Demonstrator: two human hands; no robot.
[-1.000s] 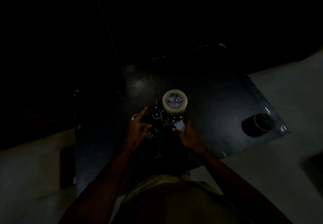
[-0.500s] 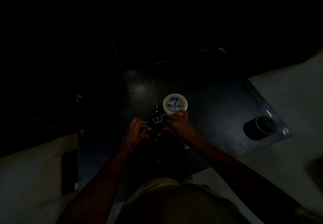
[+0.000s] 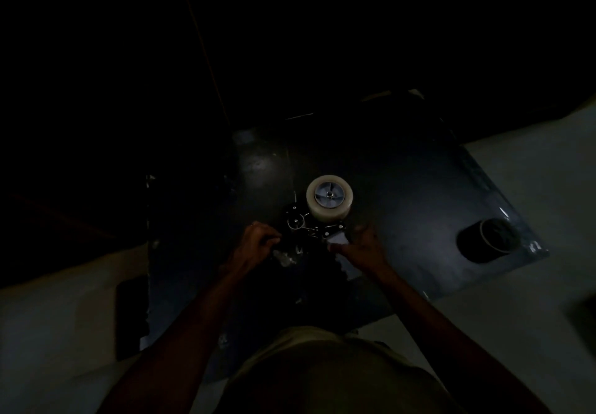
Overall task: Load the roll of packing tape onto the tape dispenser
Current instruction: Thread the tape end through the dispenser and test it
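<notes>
Since half a second ago the right hand (image 3: 362, 245) has come off the roll of packing tape (image 3: 329, 198) and dropped back toward the near side; left hand (image 3: 256, 245) has barely shifted. I read the scene as very dark, so detail is thin. Roll sits on the tape dispenser (image 3: 306, 225), pale, flat face up, hub spokes visible, roughly mid table (image 3: 419, 207). Dispenser body is black with small bright metal bits, just near-left of the roll and touching it. Left grip: fingers curled in at the dispenser's near-left end, seems to be pinching something small there, but I cannot tell what or whether it truly holds. Right grip: fingers curled down over a pale rectangular piece (image 3: 338, 239) at the dispenser's near-right corner, contact looks real; narrow grip. Roll lies just beyond both hands, nearer the right one, not touched by either. Other stuff: a dark cylindrical cup-like object (image 3: 487, 241) on its side near the table's right corner, well apart from the work. Dark flat slab (image 3: 130, 313) at the table's left edge, low. Nothing sits between hands and roll except the dispenser frame.
</notes>
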